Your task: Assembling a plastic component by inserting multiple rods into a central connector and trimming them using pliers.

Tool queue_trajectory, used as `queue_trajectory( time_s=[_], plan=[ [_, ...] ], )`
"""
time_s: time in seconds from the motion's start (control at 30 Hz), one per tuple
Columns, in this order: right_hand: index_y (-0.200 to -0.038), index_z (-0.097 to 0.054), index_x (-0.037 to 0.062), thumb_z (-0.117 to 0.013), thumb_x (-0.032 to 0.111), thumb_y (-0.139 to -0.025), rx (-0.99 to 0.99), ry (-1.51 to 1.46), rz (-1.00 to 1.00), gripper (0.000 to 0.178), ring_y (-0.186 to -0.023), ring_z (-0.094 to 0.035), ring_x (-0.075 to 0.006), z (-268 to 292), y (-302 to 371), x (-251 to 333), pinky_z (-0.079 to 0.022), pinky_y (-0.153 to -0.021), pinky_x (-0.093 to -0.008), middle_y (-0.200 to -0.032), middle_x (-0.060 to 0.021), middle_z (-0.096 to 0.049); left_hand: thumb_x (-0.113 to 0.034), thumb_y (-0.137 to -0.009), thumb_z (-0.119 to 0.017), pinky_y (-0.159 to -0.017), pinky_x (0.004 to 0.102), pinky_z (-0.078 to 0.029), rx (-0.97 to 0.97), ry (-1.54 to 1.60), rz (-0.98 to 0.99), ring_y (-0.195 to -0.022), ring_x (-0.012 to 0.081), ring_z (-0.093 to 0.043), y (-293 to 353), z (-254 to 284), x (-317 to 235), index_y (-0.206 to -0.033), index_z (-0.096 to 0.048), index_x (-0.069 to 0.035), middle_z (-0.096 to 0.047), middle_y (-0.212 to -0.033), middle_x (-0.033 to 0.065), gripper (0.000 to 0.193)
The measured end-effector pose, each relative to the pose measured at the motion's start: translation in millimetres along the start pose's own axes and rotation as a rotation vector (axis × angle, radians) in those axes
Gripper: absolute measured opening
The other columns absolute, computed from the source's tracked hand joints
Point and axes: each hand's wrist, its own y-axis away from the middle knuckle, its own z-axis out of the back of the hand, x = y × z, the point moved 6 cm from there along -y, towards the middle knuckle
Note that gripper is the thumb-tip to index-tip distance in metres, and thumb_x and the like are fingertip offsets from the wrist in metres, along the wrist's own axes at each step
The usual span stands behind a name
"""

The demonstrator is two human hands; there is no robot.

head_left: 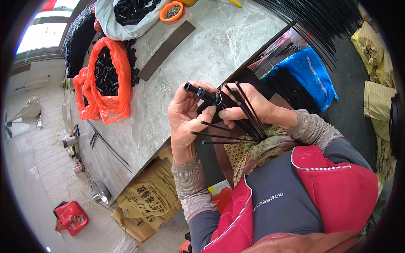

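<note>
A black rod assembly with a thick hollow tube end [202, 93] is held up in front of my chest, tilted toward the upper left. A thin wire-like ring circles the tube near its lower end. My left hand [184, 116] is closed round the tube, thumb and fingers pinching it. Close beside it, my right hand [249, 103] grips the rods just below the ring, its thumb tip near the left thumb. Several thin black rods [249, 110] with blunt ends fan out from the patterned cloth [240, 154] on my lap, some in front of my right hand.
On the grey marbled table [219, 38] lie an orange bag of small black parts [105, 78], a white bag of black tubes [124, 31], an orange bowl [171, 10] and a dark flat strip [166, 50]. Long black rods [312, 17] jut out at upper right, near a blue bag [314, 76].
</note>
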Motion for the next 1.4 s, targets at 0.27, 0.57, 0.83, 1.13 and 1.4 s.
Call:
queue_trajectory(
  time_s=[0.27, 0.57, 0.83, 1.13, 1.4],
  plan=[
    [-0.091, -0.054, 0.0041, -0.072, 0.005, -0.087, 0.026, -0.083, 0.016, 0.018, -0.068, -0.065, -0.0097, 0, -1, -12, -0.055, -0.058, -0.0249, -0.077, -0.0032, -0.063, 0.007, -0.073, -0.07, -0.095, 0.0325, -0.045, 0.013, 0.157, 0.075, -0.104, 0.02, -0.057, 1, 0, 8, -0.112, -0.054, 0.002, -0.059, -0.109, 0.0148, 0.043],
    [-0.093, -0.053, 0.0039, -0.074, 0.006, -0.086, 0.007, -0.021, 0.031, 0.023, -0.069, -0.065, -0.0075, 3, -1, -10, -0.057, -0.058, -0.0229, -0.081, -0.0014, -0.062, 0.004, -0.074, -0.076, -0.094, 0.0327, -0.047, -0.023, 0.077, 0.076, -0.103, 0.0215, -0.059, 7, 3, 12, -0.113, -0.056, 0.005, -0.06, -0.111, 0.0172, 0.044],
    [-0.092, -0.052, 0.0036, -0.076, 0.007, -0.084, 0.051, -0.074, 0.057, 0.025, -0.069, -0.065, -0.0078, 1, -3, -10, -0.056, -0.057, -0.0222, -0.079, -0.0012, -0.062, 0.003, -0.079, -0.074, -0.097, 0.0336, -0.046, -0.039, 0.013, -0.09, -0.106, 0.0217, -0.059, 12, 4, 17, -0.114, -0.055, 0.005, -0.059, -0.113, 0.0164, 0.04],
    [-0.092, -0.052, 0.0037, -0.076, 0.006, -0.083, 0.027, -0.063, 0.086, 0.026, -0.069, -0.064, -0.0066, 5, -4, -9, -0.057, -0.057, -0.0218, -0.083, -0.0009, -0.062, 0.007, -0.079, -0.072, -0.097, 0.0333, -0.047, -0.095, -0.013, -0.113, -0.107, 0.0213, -0.059, 13, -4, 16, -0.115, -0.054, 0.005, -0.059, -0.113, 0.0161, 0.041],
    [-0.093, -0.053, 0.0033, -0.073, 0.002, -0.084, 0.064, -0.069, 0.041, 0.022, -0.067, -0.064, -0.0076, 3, -3, -11, -0.057, -0.057, -0.0231, -0.081, -0.0005, -0.061, 0.006, -0.074, -0.075, -0.096, 0.0334, -0.047, -0.072, 0.178, -0.02, -0.105, 0.0218, -0.06, 16, 5, 23, -0.113, -0.059, 0.007, -0.062, -0.112, 0.0184, 0.042]
  ],
)
